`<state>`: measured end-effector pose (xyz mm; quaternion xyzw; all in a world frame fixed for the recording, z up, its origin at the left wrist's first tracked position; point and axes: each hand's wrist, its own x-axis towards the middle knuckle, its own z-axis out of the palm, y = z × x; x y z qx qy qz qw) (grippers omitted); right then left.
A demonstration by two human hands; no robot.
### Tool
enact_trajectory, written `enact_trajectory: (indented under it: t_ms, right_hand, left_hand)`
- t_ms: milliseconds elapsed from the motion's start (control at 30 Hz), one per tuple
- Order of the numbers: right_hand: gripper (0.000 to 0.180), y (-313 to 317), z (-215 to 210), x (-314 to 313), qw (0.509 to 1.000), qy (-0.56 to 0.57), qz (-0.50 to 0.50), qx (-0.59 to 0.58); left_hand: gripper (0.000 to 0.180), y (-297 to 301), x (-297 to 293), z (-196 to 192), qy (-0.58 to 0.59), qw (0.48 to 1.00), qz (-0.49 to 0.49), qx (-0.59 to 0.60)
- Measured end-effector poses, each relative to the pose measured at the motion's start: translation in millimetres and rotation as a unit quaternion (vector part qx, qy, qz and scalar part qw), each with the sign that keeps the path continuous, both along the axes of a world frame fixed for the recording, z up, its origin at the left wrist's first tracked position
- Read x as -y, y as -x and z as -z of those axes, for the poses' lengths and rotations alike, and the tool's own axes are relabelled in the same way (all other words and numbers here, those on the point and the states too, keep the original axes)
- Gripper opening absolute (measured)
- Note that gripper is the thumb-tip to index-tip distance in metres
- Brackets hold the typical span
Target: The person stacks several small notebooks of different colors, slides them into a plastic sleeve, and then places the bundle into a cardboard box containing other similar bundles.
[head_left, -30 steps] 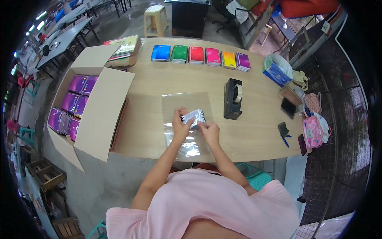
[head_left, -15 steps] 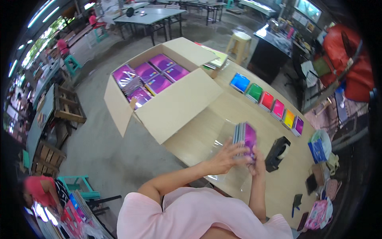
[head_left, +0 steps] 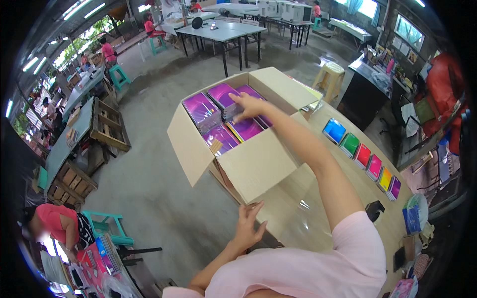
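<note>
Flap (head_left: 263, 171) beside empty, spread left hand (head_left: 247, 230) folds outward, apparently admitting right hand (head_left: 251, 106), grip unclear, to purple notebooks (head_left: 221, 95).

The carton (head_left: 190, 144) is open above; its near flap (head_left: 263, 165) stands between left hand (head_left: 247, 229) and notebooks (head_left: 201, 110).

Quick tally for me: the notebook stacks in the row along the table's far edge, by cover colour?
Blue stack: 1
Green stack: 1
Red stack: 1
Pink stack: 1
Yellow stack: 1
Purple stack: 1
Total: 6
</note>
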<state>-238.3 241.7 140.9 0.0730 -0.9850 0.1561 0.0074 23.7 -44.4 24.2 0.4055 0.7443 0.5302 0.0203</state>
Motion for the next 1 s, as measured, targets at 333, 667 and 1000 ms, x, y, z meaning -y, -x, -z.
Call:
enact_trajectory:
  t_ms: [333, 667, 1000]
  right_hand:
    - [0.069, -63.0, 2.1, -0.1, 0.927, 0.135, 0.159, -0.311]
    - [0.04, -486.0, 28.2, -42.8, 0.945, 0.235, 0.222, -0.052]
    - [0.033, -628.4, 96.4, -65.6, 0.734, 0.526, 0.429, 0.006]
  left_hand:
    - [0.052, 5.5, -90.0, 2.1, 0.137, 0.947, 0.288, 0.034]
    - [0.038, -15.6, -362.8, 92.3, 0.024, 0.979, 0.202, -0.022]
    - [0.063, 62.4, -652.6, 117.3, 0.22, 0.974, -0.047, -0.036]
